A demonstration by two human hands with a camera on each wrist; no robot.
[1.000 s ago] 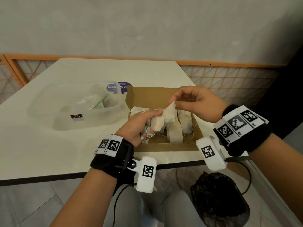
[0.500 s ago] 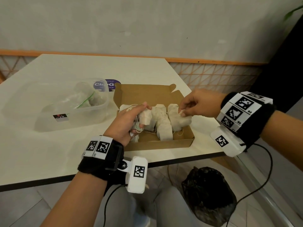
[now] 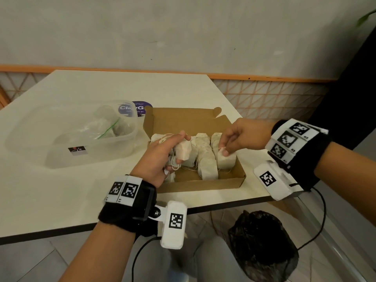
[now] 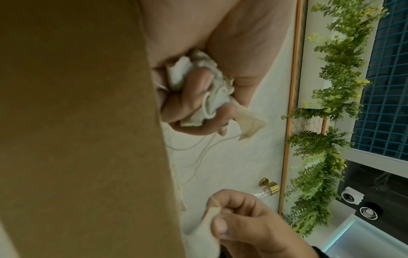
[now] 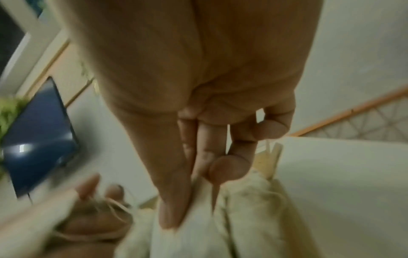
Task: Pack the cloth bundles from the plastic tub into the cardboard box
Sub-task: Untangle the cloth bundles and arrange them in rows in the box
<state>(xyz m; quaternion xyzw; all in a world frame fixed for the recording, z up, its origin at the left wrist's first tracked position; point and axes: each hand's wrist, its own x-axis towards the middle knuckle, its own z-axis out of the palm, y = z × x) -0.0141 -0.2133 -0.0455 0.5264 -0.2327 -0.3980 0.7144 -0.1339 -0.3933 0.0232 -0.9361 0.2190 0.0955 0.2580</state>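
Observation:
An open cardboard box [image 3: 223, 181] sits near the table's front edge with several cream cloth bundles [image 3: 205, 157] standing in it. My left hand [image 3: 162, 157] is over the box's left side and grips a cloth bundle [image 3: 184, 152] with loose strings; the left wrist view shows fingers [image 4: 194, 89] curled round the bunched cloth [image 4: 209, 99]. My right hand [image 3: 234, 139] reaches in from the right and pinches the top of the rightmost bundle [image 3: 226, 161]; in the right wrist view thumb and fingers [image 5: 225, 171] pinch its cloth [image 5: 243, 218]. The clear plastic tub [image 3: 67, 157] stands to the left.
A clear plastic bag with a green strip [image 3: 109, 127] lies in the tub. A purple round sticker [image 3: 134, 109] lies behind the box. A black bag [image 3: 262, 247] sits on the floor below the table's front edge [image 3: 223, 206]. An orange-framed lattice [image 3: 264, 94] lines the wall.
Both hands have come down from above the box into it. The right hand moved right and now pinches the rightmost bundle; the left still holds its bundle.

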